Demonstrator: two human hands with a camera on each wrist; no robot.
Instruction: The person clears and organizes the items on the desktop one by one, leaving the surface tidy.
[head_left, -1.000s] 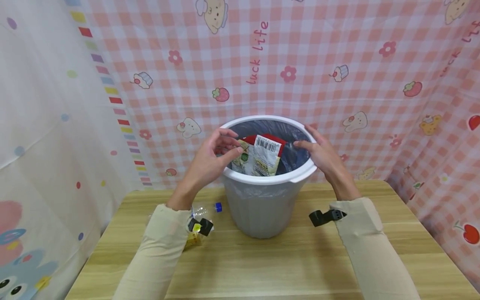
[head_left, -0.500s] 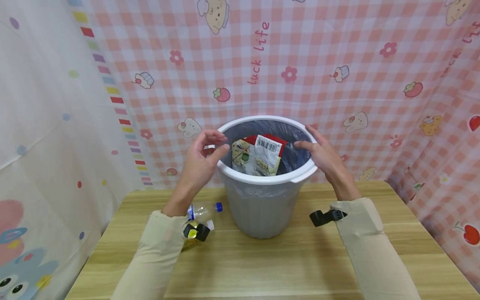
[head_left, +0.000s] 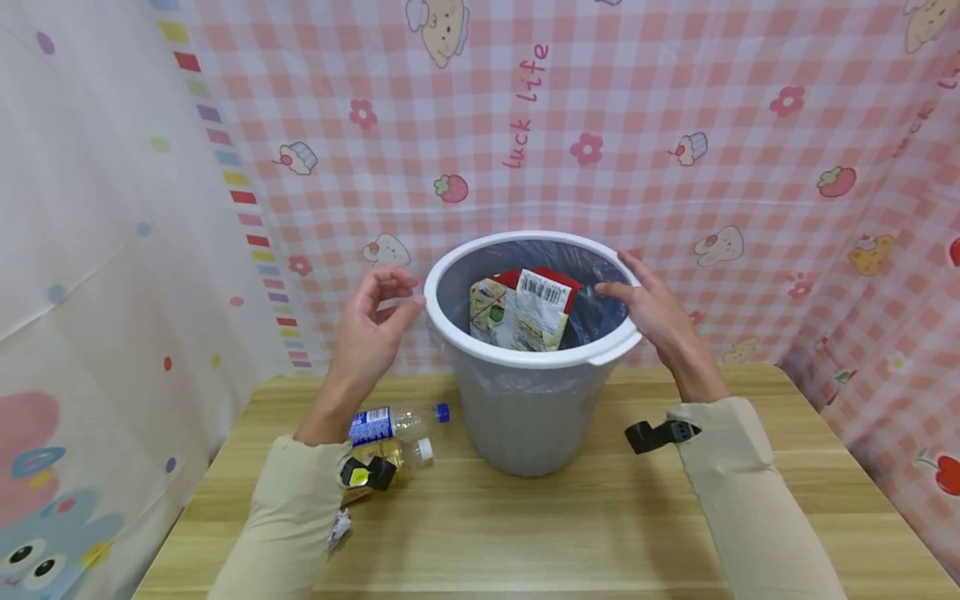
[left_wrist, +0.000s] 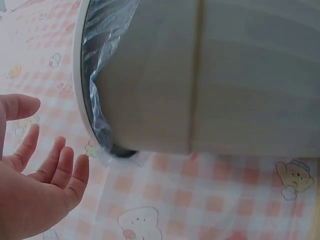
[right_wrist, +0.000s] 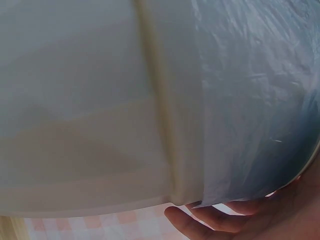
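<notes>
A grey trash can [head_left: 525, 425] with a white rim stands upright on the table. Inside its dark plastic liner [head_left: 592, 312] lies a red and cream food packet [head_left: 536, 312] with a barcode label. My right hand [head_left: 660, 321] grips the rim at the right, thumb inside and fingers along the outside, as the right wrist view also shows under the can. To the left of the rim, my left hand [head_left: 367, 329] hovers with loosely bent fingers and nothing in it. The left wrist view shows that hand [left_wrist: 45, 185] apart from the can.
Left of the can lie a clear bottle [head_left: 405, 422] with a blue cap and a yellowish bottle [head_left: 386, 454] with a white cap. Partly behind the left sleeve is a crumpled wrapper [head_left: 340, 529]. A checked curtain [head_left: 637, 83] hangs behind the wooden table [head_left: 525, 533].
My left hand has moved left, from over the can's rim to outside it, uncovering more of the bottles and the wrapper. My right hand has kept its grip on the rim.
</notes>
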